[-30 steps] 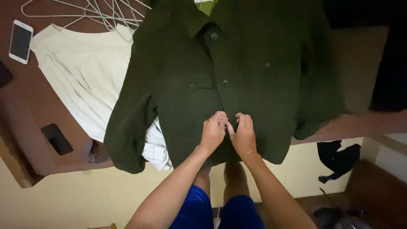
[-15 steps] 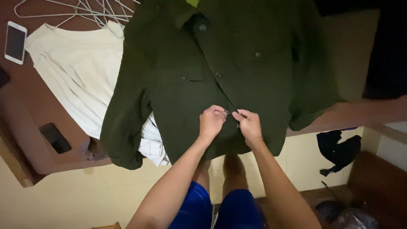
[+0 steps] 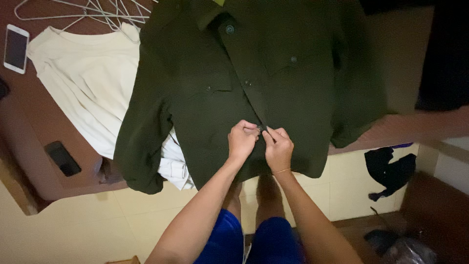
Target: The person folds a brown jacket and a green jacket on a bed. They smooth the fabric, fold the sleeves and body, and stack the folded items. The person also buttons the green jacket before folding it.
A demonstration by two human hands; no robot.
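A dark green button-up shirt (image 3: 293,93) lies spread on a brown table (image 3: 34,127), its hem and sleeves hanging over the near edge. My left hand (image 3: 243,139) pinches the shirt's front placket low on the chest. My right hand (image 3: 278,147) grips the opposite edge of the placket right beside it, fingertips meeting at a small button. Two higher buttons on the placket look fastened.
A cream garment (image 3: 88,78) lies left of the shirt, partly under it. Wire hangers (image 3: 88,10) and a white phone (image 3: 15,49) sit at the table's far left. A dark cloth (image 3: 388,171) hangs below the table on the right. Yellow tiled floor lies beneath.
My hands stayed at the same placket spot; they spread slightly apart, then closed together again on the button. The view shifted a little, so the shirt sits higher in frame.
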